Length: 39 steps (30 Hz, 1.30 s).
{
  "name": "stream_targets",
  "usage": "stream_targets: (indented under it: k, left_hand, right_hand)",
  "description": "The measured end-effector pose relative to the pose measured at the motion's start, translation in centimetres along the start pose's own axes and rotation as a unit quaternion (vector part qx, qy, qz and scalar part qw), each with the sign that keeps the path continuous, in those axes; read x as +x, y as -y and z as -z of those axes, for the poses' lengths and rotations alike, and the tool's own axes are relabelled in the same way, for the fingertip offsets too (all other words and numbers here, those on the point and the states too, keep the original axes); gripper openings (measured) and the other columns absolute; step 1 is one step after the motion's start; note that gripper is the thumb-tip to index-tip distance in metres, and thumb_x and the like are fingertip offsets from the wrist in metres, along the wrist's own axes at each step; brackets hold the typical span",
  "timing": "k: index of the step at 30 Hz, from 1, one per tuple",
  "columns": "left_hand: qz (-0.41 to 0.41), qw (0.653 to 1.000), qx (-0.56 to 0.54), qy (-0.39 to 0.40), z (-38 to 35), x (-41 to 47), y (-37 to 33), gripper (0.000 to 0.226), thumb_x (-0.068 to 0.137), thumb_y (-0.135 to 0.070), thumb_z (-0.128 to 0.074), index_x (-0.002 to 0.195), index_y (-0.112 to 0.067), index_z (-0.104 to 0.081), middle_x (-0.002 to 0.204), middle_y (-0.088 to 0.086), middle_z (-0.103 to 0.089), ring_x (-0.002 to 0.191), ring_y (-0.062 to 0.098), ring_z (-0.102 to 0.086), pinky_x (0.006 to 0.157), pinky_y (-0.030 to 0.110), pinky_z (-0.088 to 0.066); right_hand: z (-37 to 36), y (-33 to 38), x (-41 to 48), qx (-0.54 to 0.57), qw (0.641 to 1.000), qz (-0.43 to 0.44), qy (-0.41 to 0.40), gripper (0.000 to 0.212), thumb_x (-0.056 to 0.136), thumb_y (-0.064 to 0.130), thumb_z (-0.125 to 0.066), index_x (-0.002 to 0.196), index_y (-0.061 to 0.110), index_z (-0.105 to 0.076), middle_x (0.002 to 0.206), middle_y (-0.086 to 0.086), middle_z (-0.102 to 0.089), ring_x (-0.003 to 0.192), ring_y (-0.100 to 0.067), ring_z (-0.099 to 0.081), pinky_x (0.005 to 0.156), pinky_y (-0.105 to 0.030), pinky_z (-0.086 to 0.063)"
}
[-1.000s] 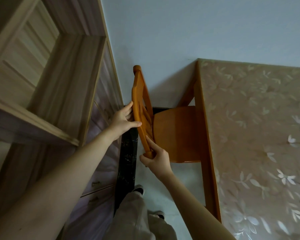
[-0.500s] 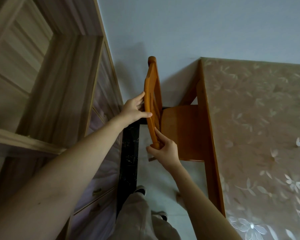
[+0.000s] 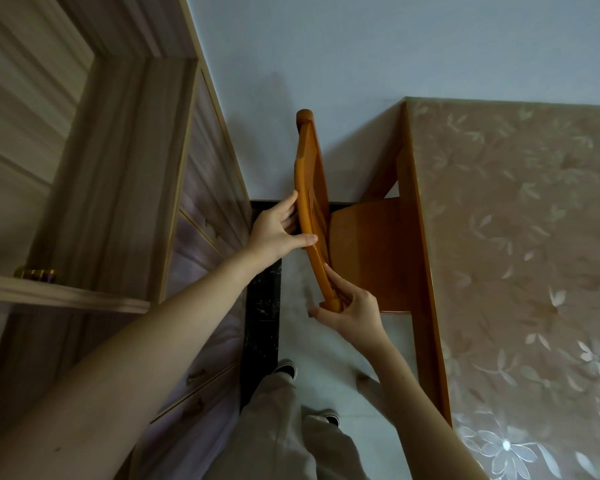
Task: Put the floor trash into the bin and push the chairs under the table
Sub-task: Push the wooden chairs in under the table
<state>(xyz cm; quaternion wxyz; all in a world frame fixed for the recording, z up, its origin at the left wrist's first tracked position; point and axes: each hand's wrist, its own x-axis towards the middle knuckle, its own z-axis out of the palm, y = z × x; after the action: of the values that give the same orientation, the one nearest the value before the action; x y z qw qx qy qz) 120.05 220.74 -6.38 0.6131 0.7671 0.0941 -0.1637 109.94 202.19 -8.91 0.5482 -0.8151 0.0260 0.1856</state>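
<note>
Two legs in pale trousers [image 3: 274,434] fill the bottom of the view, with a dark shoe [image 3: 287,369] planted right where the light floor [image 3: 312,348] meets a black marbled strip [image 3: 261,313].

Both arms reach forward to the orange wooden chair [image 3: 368,251]. The right hand [image 3: 352,310] is the closer one: its fingers are wrapped around the near end of the chair's back, thumb lying up along the rail. A bit farther on, the left hand [image 3: 278,233] grips the middle of the same top rail, thumb hooked over the top and fingers on the outer side (so both hands are firmly on the backrest, neither one loose).

The chair sits between the hands and the table [image 3: 425,289] on the right. The far side of its seat is tucked beneath the table's wooden edge and the near part shows in the open. A beige tablecloth [image 3: 520,220] with a pale flower print covers the tabletop.

On the left, a light wood cabinet [image 3: 125,150] with drawers [image 3: 201,244] runs alongside. Some small gold and purple thing [image 3: 37,273] sits on its shelf, can't tell what it is.

Beyond all that, the chair back's far post stands up against a plain pale wall [image 3: 326,46].
</note>
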Motion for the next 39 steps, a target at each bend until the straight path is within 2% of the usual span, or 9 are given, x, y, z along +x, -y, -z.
stream_targets:
  k: [4, 8, 11, 14, 22, 25, 30, 39]
  left_hand:
    - [0.003, 1.000, -0.005, -0.005, -0.6, 0.0, 0.2, 0.104, 0.067, -0.006, -0.086, 0.151, -0.018, -0.024, 0.152, 0.012, -0.034, 0.139, 0.023, -0.036, 0.111, 0.043, -0.037]
    - [0.005, 1.000, -0.018, -0.008, -0.5, 0.4, 0.2, 0.103, 0.066, -0.005, -0.085, 0.150, -0.017, -0.026, 0.151, 0.013, -0.035, 0.138, 0.023, -0.037, 0.111, 0.043, -0.037]
    - [0.005, 1.000, -0.021, -0.006, -0.2, 1.2, 0.0, 0.102, 0.067, -0.004, -0.085, 0.150, -0.017, -0.027, 0.151, 0.012, -0.036, 0.138, 0.022, -0.038, 0.111, 0.042, -0.037]
    - [0.004, 1.000, -0.010, -0.003, 0.1, 2.0, -0.6, 0.102, 0.067, -0.003, -0.084, 0.150, -0.017, -0.027, 0.151, 0.011, -0.036, 0.137, 0.022, -0.039, 0.110, 0.039, -0.038]
    - [0.003, 1.000, 0.013, 0.010, 0.8, 4.1, -2.1, 0.101, 0.070, -0.001, -0.082, 0.151, -0.017, -0.025, 0.152, 0.009, -0.036, 0.134, 0.020, -0.043, 0.101, 0.024, -0.041]
    - [0.004, 1.000, 0.012, 0.011, 0.7, 4.1, -2.2, 0.101, 0.070, -0.001, -0.082, 0.151, -0.016, -0.024, 0.152, 0.008, -0.036, 0.134, 0.020, -0.043, 0.101, 0.026, -0.042]
    - [0.005, 1.000, 0.006, 0.008, -0.2, 3.3, -1.6, 0.103, 0.069, -0.004, -0.084, 0.151, -0.017, -0.024, 0.152, 0.010, -0.035, 0.136, 0.021, -0.040, 0.109, 0.037, -0.039]
    - [0.003, 0.999, -0.031, 0.010, -0.5, 3.3, -1.4, 0.102, 0.068, 0.000, -0.083, 0.151, -0.015, -0.025, 0.152, 0.010, -0.035, 0.136, 0.019, -0.040, 0.108, 0.034, -0.039]
  right_hand:
    - [0.5, -0.4, -0.1, -0.007, 1.000, 0.009, 0.001, 0.077, 0.072, 0.023, -0.081, 0.141, 0.032, -0.049, 0.081, -0.013, -0.066, 0.070, -0.030, -0.062, 0.066, -0.039, -0.053]
    - [0.5, -0.4, 0.1, -0.006, 1.000, 0.027, -0.003, 0.075, 0.073, 0.021, -0.081, 0.140, 0.032, -0.049, 0.074, -0.010, -0.061, 0.055, -0.009, -0.049, 0.057, -0.030, -0.048]
    - [0.3, -0.4, 0.8, 0.001, 1.000, 0.026, -0.002, 0.077, 0.073, 0.020, -0.081, 0.142, 0.029, -0.048, 0.065, 0.008, -0.057, 0.055, -0.001, -0.049, 0.056, -0.017, -0.042]
    - [0.3, 0.0, 1.6, 0.013, 1.000, 0.027, 0.003, 0.077, 0.074, 0.019, -0.081, 0.143, 0.024, -0.047, 0.062, 0.022, -0.055, 0.054, -0.001, -0.051, 0.056, -0.012, -0.040]
    - [-0.1, 0.8, 3.8, 0.027, 0.999, 0.018, -0.013, 0.078, 0.072, 0.023, -0.081, 0.143, 0.028, -0.048, 0.060, 0.023, -0.055, 0.051, -0.002, -0.049, 0.055, -0.012, -0.039]
    - [0.0, 0.9, 3.9, 0.023, 0.999, 0.019, -0.012, 0.079, 0.072, 0.023, -0.081, 0.143, 0.028, -0.047, 0.065, 0.017, -0.058, 0.054, -0.001, -0.052, 0.057, -0.013, -0.042]
    - [1.0, 0.1, 2.9, 0.019, 0.999, 0.027, -0.004, 0.077, 0.073, 0.022, -0.081, 0.142, 0.028, -0.047, 0.063, 0.016, -0.058, 0.055, -0.001, -0.053, 0.058, -0.014, -0.042]
    - [1.3, -0.2, 2.9, 0.020, 1.000, 0.016, -0.006, 0.077, 0.072, 0.021, -0.082, 0.141, 0.031, -0.049, 0.060, 0.013, -0.053, 0.054, -0.002, -0.047, 0.056, -0.019, -0.041]
